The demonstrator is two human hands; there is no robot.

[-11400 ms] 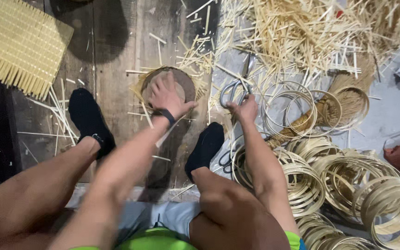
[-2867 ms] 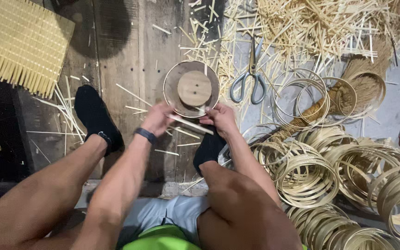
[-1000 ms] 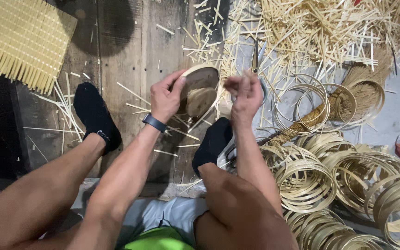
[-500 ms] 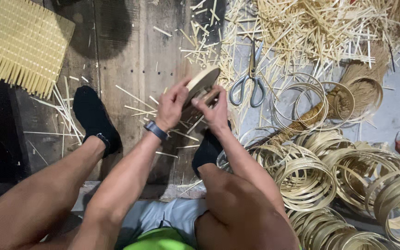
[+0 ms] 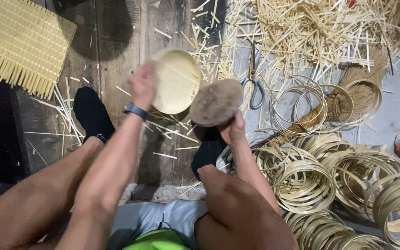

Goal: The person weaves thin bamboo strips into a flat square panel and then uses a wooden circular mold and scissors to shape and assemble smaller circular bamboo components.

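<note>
My left hand [image 5: 143, 85] holds up a round woven bamboo tray [image 5: 177, 81], its pale inner face turned toward me. My right hand [image 5: 234, 130] grips a round brown wooden disc [image 5: 215, 102] from below, just right of the tray and touching its edge. Both are lifted above the wooden floorboards [image 5: 116, 55]. A dark band sits on my left wrist. My feet in black socks [image 5: 92, 114] rest on the boards beneath the hands.
A square woven bamboo mat [image 5: 21, 42] lies at the upper left. Scissors [image 5: 254, 78] lie beyond the disc. Loose bamboo strips [image 5: 320, 28] are heaped at the top right. Several bamboo hoops [image 5: 348, 176] are stacked on the right, with a small broom [image 5: 343, 92] among them.
The tray and the disc were pressed together between both hands; now they are apart, tray in the left hand, disc in the right, both lifted and tilted toward me.
</note>
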